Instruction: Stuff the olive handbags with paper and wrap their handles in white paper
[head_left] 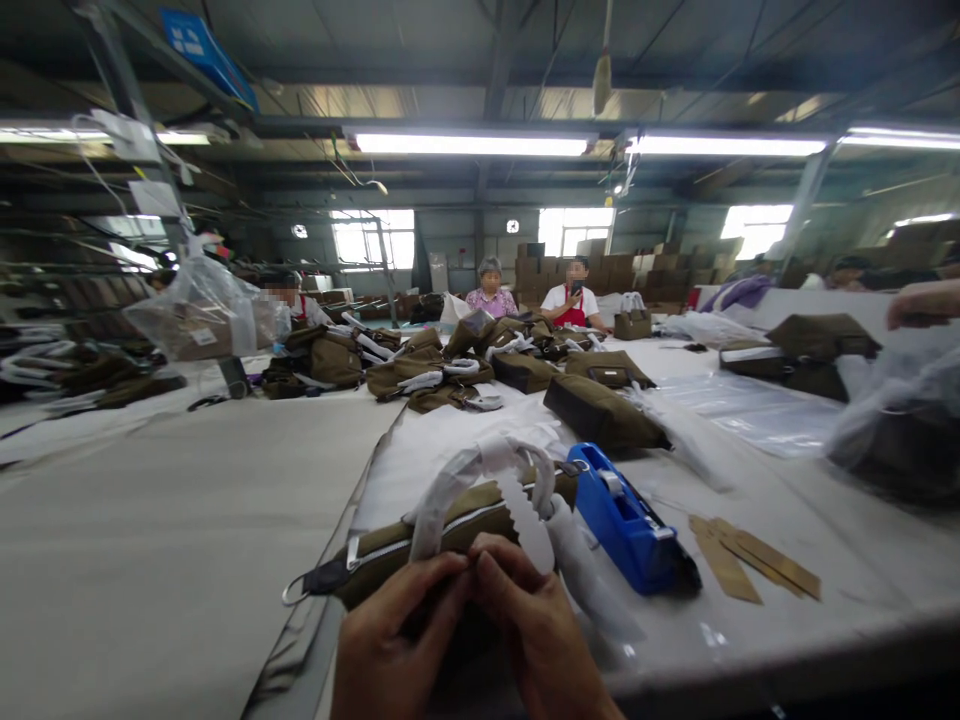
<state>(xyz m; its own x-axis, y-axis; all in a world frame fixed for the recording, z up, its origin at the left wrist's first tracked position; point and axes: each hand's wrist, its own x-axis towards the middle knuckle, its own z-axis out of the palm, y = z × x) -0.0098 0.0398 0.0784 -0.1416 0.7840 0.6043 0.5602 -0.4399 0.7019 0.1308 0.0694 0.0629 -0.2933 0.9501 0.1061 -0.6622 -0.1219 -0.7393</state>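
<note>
An olive handbag [367,583] with a silver zipper lies on the table right in front of me. White wrapping covers its arched handles [441,490], and a white wavy-edged strip [527,525] hangs by them. My left hand [397,635] and my right hand [536,625] meet at the front of the bag, fingertips pinched close together below the handle. Whatever is between the fingers is too small or hidden to make out. Just right of the bag stands a blue tape dispenser [619,525], and several brown card tags [772,558] lie beyond it.
Several olive bags [607,410] are heaped across the table's far side. A plastic-wrapped box [202,330] is at left by a metal post. At right, another person's hand [926,303] is above a plastic-covered bag [892,450]. People [491,295] sit behind the heap.
</note>
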